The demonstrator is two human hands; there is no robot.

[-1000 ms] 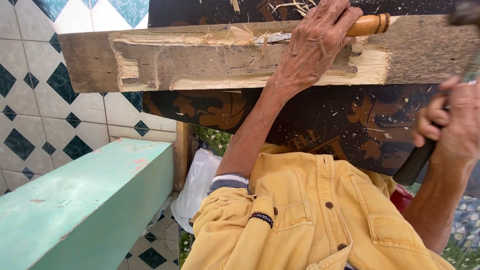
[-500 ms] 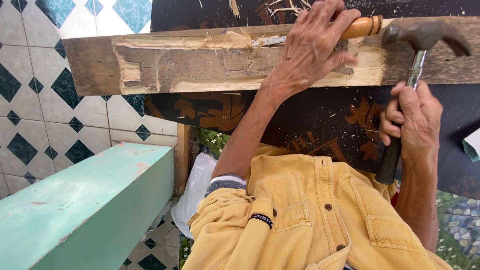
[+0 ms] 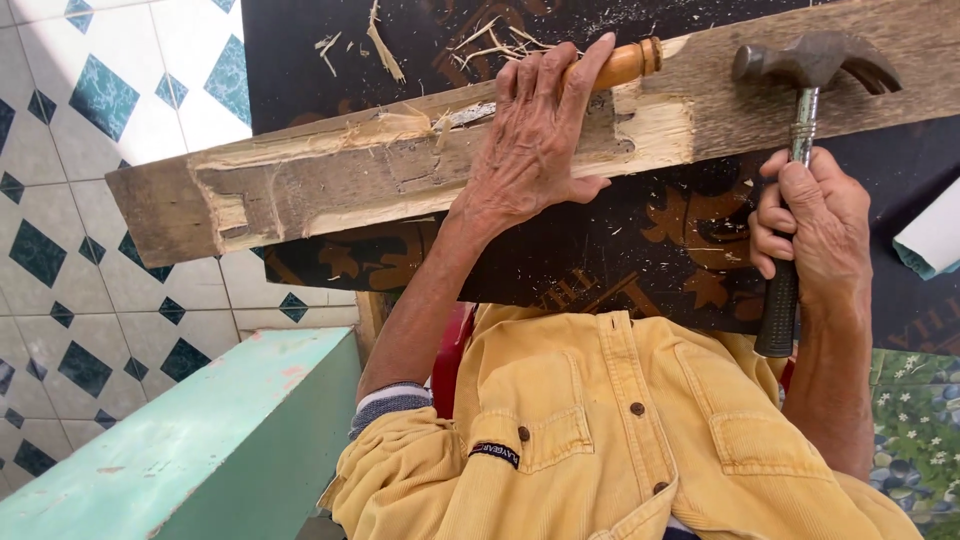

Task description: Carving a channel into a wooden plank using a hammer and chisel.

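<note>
Hammer (image 3: 812,62) and chisel (image 3: 560,88) are what we hold in the head view, our only view. We see our left hand (image 3: 535,150) wrapped around the chisel, fingers folded over its wooden handle, whose rounded orange end sticks out past the fingertips toward the hammer. The chisel's metal blade shows on the other side of the hand and lies flat along the wooden beam (image 3: 330,185), with its tip at the torn, pale wood of a long notch cut into the beam. Our right hand (image 3: 812,225) is clenched around the dark grip of the hammer, and the steel head rests over the beam just beside the chisel's handle end, not touching it. The beam lies slanted across a dark patterned board (image 3: 620,260), where wood splinters (image 3: 385,45) are scattered above it. Below we see our yellow shirt (image 3: 600,440), a pale green bench (image 3: 200,450) to one side, and a floor of white tiles (image 3: 90,290) with dark diamond shapes
</note>
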